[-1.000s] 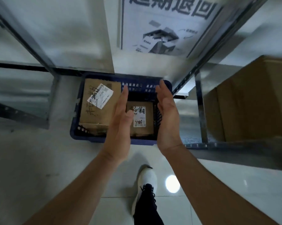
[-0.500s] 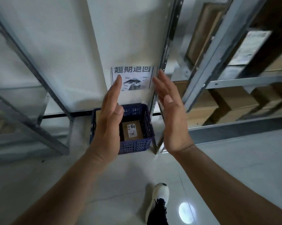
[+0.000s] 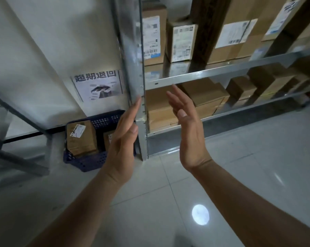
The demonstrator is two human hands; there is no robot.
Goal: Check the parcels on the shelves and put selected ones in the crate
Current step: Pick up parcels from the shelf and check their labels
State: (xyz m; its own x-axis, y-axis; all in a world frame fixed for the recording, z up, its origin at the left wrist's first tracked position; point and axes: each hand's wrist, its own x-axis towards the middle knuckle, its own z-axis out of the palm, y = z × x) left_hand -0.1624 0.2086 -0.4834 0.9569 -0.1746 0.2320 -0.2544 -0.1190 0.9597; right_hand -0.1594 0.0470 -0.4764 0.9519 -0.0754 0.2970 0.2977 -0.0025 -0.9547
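Both hands are raised with straight fingers and palms facing each other, the left hand (image 3: 123, 139) and right hand (image 3: 188, 129) holding nothing. The blue crate (image 3: 90, 162) sits on the floor beside the shelf post (image 3: 138, 68), with a labelled parcel (image 3: 82, 138) inside; more parcels (image 3: 202, 93) line the shelves.

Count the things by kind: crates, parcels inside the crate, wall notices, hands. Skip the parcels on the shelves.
Blue crate: 1
Parcels in it: 2, large parcel and small parcel, the small one partly hidden
Wall notice: 1
Hands: 2, left hand and right hand, both open and empty
Total: 6
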